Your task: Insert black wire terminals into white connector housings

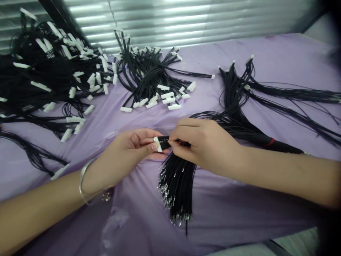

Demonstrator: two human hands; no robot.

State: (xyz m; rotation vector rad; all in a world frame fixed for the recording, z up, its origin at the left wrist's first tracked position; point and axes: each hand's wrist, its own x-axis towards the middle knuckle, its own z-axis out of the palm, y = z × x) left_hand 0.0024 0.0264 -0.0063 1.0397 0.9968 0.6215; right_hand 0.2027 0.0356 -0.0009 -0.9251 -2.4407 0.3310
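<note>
My left hand [130, 149] pinches a small white connector [157, 144] between thumb and fingers at the centre of the view. Touching it from the right, my right hand [205, 145] pinches thin black wires [166, 143] that run into the connector. Below both hands a bundle of loose black wires [177, 185] with bare metal tips fans out toward me. The bundle runs back under my right hand and is bound with a red tie [270, 142].
A purple cloth [239, 213] covers the table. Several finished harnesses with white connectors lie in heaps at the far left [53, 71] and the far middle [151, 78]. More black wires [279, 96] stretch to the right. A metal shutter [186, 17] stands behind.
</note>
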